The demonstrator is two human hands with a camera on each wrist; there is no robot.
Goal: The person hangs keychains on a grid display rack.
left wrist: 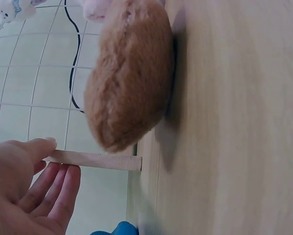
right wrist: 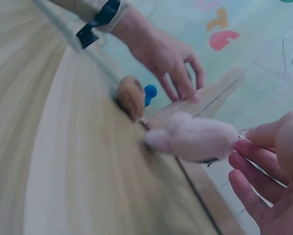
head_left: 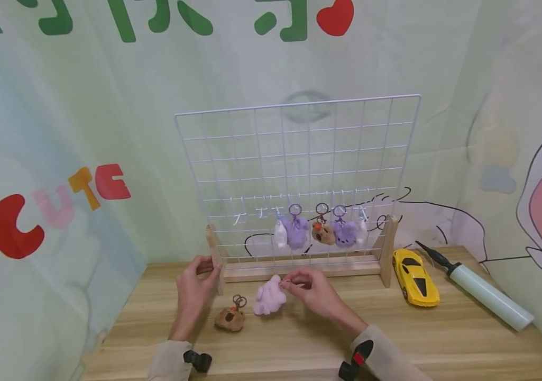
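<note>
My left hand (head_left: 196,283) grips the left wooden upright (left wrist: 95,159) of a white wire grid rack (head_left: 299,159), thumb on one side and fingers on the other. By its ring, a pink plush keychain (head_left: 269,296) is pinched between the thumb and fingertips of my right hand (head_left: 315,293), just in front of the rack's base. In the right wrist view the pink plush (right wrist: 200,138) dangles from those fingertips, close to the tabletop. A brown plush keychain (head_left: 230,319) with dark rings lies on the table between my hands, nearer the left one.
Several plush keychains hang on the grid's hooks, among them a purple one (head_left: 296,233) and a brown one (head_left: 323,233). Bare white hooks (head_left: 238,218) are on the left. A yellow toy car (head_left: 415,279) and a hand pump (head_left: 485,293) lie at the right.
</note>
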